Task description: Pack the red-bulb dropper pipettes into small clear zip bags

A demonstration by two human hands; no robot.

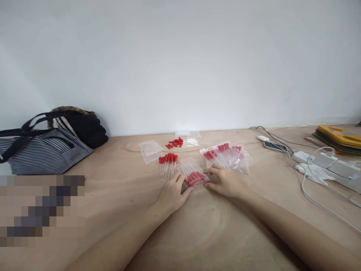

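Observation:
A clear zip bag [188,165] of droppers with red rubber bulbs [196,177] lies on the table, its zip edge toward me. My left hand [174,192] grips its near left corner between thumb and fingers. At the near right corner, my right hand [224,181] has thumb and fingers around the bag's edge. Just left of the bag is a row of loose assembled droppers [168,165]. Filled zip bags of droppers [225,154] overlap to the right, beyond my right hand.
Loose red bulbs [175,142], clear tubes [190,142] and flat plastic bags [152,150] lie farther back. A striped bag [53,148] stands left by the wall. To the right are a phone [275,146], a power strip [342,171] with cables, and stacked coloured boards [338,139].

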